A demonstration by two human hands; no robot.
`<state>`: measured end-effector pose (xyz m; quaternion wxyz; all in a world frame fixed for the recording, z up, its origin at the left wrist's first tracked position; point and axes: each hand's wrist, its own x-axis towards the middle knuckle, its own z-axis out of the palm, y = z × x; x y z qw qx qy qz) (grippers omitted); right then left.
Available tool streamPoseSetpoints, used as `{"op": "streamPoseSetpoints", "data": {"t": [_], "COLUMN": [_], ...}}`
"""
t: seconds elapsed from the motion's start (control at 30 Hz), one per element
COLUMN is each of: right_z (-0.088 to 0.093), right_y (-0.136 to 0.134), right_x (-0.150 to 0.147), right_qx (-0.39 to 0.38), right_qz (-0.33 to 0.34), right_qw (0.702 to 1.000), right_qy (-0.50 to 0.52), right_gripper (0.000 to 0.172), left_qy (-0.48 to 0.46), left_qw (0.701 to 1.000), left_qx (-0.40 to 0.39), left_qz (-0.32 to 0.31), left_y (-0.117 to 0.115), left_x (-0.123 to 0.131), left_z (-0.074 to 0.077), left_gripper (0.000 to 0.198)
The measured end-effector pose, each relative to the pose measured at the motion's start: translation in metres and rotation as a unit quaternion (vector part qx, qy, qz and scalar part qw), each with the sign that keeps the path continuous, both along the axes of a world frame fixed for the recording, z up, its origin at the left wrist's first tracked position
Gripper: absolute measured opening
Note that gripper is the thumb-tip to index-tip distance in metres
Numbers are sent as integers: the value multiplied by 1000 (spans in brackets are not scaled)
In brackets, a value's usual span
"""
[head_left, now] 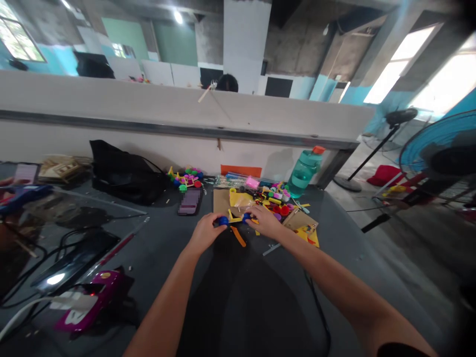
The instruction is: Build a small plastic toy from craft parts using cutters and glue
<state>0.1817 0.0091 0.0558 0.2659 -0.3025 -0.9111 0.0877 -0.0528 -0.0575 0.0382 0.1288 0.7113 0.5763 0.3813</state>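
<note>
My left hand (204, 230) is closed on a small blue round piece (223, 220) at the middle of the dark table. My right hand (265, 219) pinches a second blue round piece (246, 216) a short way to the right. Between the two blue pieces runs a yellow flat part (234, 216). An orange strip (238, 236) lies on the table just below them. A piece of brown cardboard (220, 199) lies right behind my hands.
A heap of small coloured plastic parts (277, 196) lies behind my right hand, with a teal water bottle (304, 172) beyond it. A phone (189, 202), a black bag (124, 173) and a magenta power strip (91, 297) lie to the left. A fan (442, 148) stands at right.
</note>
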Motion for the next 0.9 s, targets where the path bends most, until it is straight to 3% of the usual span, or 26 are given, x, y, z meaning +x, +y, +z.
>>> {"op": "streamPoseSetpoints", "data": {"t": [0.27,0.5,0.67,0.9], "right_z": [-14,-23,-37,-52], "right_y": [48,89,108,125], "right_x": [-84,-145,-164,-170], "right_qx": [-31,-65,-92,-113], "right_qz": [28,34,19,13], "right_qw": [999,995,993,992], "right_qy": [-20,-61,-77,-60], "right_gripper": [24,30,34,37], "left_qy": [56,137,166,134], "left_qw": [985,937,922,930], "left_qx": [-12,-42,-50,-88], "left_qz": [164,319,347,332], "left_y": [-3,8,17,26], "left_x": [-33,-36,-33,-33], "left_z": [-5,-19,-28,-36], "left_gripper": [23,27,29,40]}}
